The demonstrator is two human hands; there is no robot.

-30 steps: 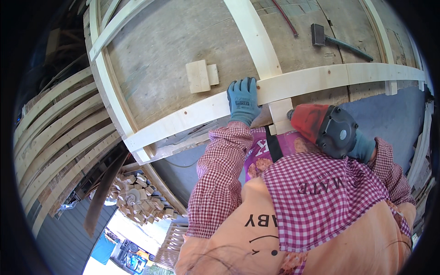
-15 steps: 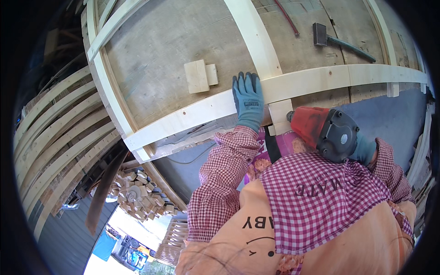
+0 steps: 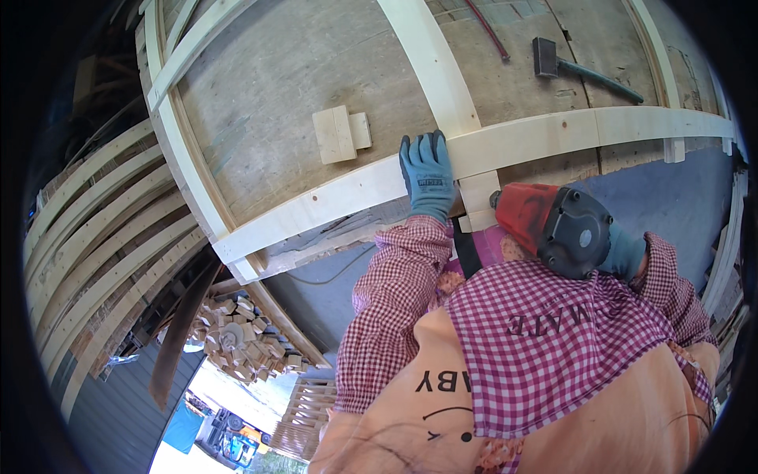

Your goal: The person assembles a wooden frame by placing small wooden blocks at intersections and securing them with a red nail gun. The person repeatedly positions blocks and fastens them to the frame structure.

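Observation:
My left hand [image 3: 427, 175], in a blue-grey work glove, lies across a pale front rail [image 3: 339, 189] of a wooden frame. Its fingers stretch to the rail's far edge, beside the joint with a cross slat [image 3: 430, 59]; the thumb is not clearly seen. On my right, my gloved right hand [image 3: 626, 251] holds a red and black nail gun [image 3: 553, 227], its handle hidden beneath the body. The gun's nose points left, close to a short wood block [image 3: 479, 197] under the rail and apart from the rail itself.
On the worktable [image 3: 276, 87] lie two small wood blocks [image 3: 335, 134], a hammer [image 3: 545, 58] and a red bar [image 3: 491, 31]. Long slats [image 3: 95, 237] are stacked at the left. Below them are a heap of wood offcuts [image 3: 245, 336] and a slatted wooden piece [image 3: 302, 411].
The view has shifted slightly, moving the frame and tools a little left in the picture. My left hand stays on the rail, and the nail gun remains held beside the block.

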